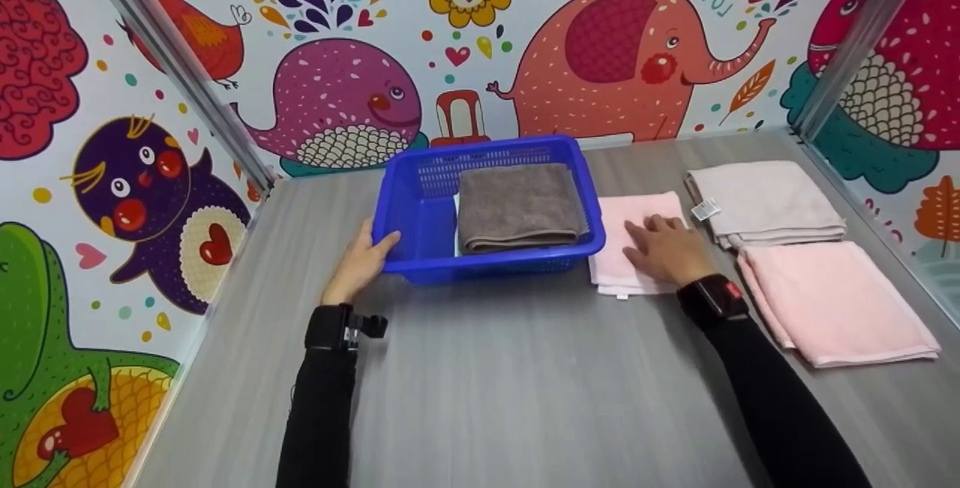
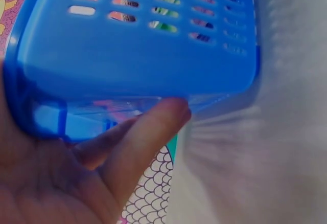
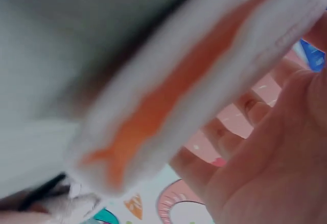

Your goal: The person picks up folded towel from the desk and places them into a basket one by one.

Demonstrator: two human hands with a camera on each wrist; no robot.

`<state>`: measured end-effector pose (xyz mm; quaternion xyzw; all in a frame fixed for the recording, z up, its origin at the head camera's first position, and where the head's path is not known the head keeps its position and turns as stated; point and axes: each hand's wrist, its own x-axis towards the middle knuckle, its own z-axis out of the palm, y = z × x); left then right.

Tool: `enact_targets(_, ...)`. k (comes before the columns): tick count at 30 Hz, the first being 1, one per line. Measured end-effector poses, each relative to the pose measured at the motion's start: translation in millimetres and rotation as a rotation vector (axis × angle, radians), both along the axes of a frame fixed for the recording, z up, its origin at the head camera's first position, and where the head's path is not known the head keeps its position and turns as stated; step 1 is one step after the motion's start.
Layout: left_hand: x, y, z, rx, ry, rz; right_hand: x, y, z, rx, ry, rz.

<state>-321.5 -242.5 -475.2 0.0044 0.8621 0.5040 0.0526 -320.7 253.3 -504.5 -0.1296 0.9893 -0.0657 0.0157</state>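
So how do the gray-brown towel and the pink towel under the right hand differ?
The gray-brown towel sits inside the blue slotted basket; the pink towel lies on the table. The gray-brown towel's top is uncovered, while the right hand partly covers the pink towel. Both are folded.

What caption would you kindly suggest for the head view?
Left hand grips a blue basket holding a brown towel; right hand rests on a pink towel.

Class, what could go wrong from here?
The left hand grips the blue basket at one end only, so lifting might tip it. The brown towel sits toward the right, leaving space to slide. The right hand rests on a folded pink towel beside the basket; dragging might crumple its folds.
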Motion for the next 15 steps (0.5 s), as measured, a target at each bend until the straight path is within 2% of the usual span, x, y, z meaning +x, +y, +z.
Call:
enact_targets(5,1.6,0,-1.1,0.022,-0.013,-0.009,42.1,0,-4.3,0.005,0.123,0.051)
enact_targets(8,0.3,0,-1.0,0.019,0.007,-0.007,64.0,2,-5.9,-0.006,0.167,0.066)
enact_targets(11,-1.1,1,-0.1,0.019,0.015,0.002,75.3,3,-5.5,-0.015,0.171,0.069)
enact_targets(15,-0.1,3,-1.0,0.018,0.005,0.007,80.0,3,-5.6,-0.004,0.160,0.064)
